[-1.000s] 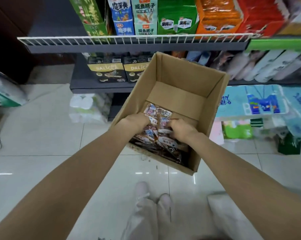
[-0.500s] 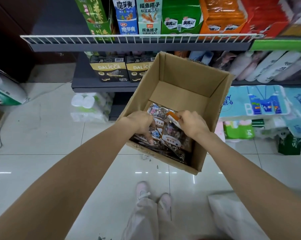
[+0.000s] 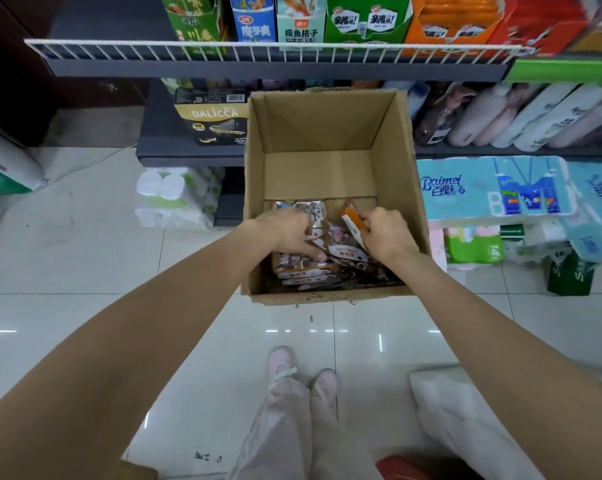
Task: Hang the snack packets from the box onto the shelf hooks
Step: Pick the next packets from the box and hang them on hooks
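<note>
The glossy printed snack packets (image 3: 322, 263) lie stacked flat at the near end of the open brown cardboard box (image 3: 330, 119), long axes running away from the person. The right hand (image 3: 384, 233) pinches the orange top of one packet, tilting it up, while the left hand (image 3: 287, 232) presses its fingers on the stack just beside. No hooks are visible, so I judge the lift must go up and out of the box.

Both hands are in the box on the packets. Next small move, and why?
Probably lift the right hand straight up with the orange-topped packet it pinches, while the left hand presses down on the stack of packets. That packet's top already stands tilted above the pile inside the cardboard box, so it looks ready to come free alone.
</note>
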